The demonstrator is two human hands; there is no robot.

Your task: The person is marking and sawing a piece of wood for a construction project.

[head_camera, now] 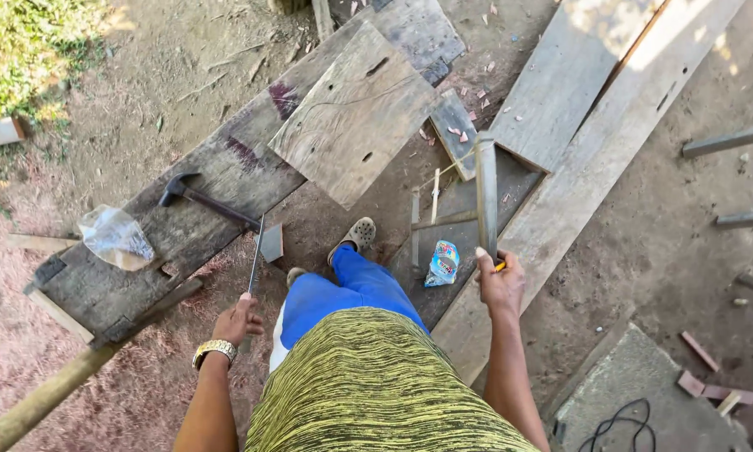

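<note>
My left hand [236, 322], with a gold watch on the wrist, grips the handle of a thin metal blade [255, 251] seen edge-on, probably a hand saw. The blade points away from me over the edge of a dark weathered plank [226, 180]. My right hand [500, 285] is closed around the lower end of a long grey wooden strip [486, 197] that stands nearly upright. A small yellow object, perhaps a pencil, shows under its fingers. My blue-trousered leg and sandalled foot [356, 236] stand between both hands.
A claw hammer [199, 197] and a clear plastic bag [115, 237] lie on the dark plank. A square board [356, 113] rests across it. Pale long planks [611, 125] lie at right, a colourful packet [443, 262] near my foot, a black cable [619, 423] at bottom right.
</note>
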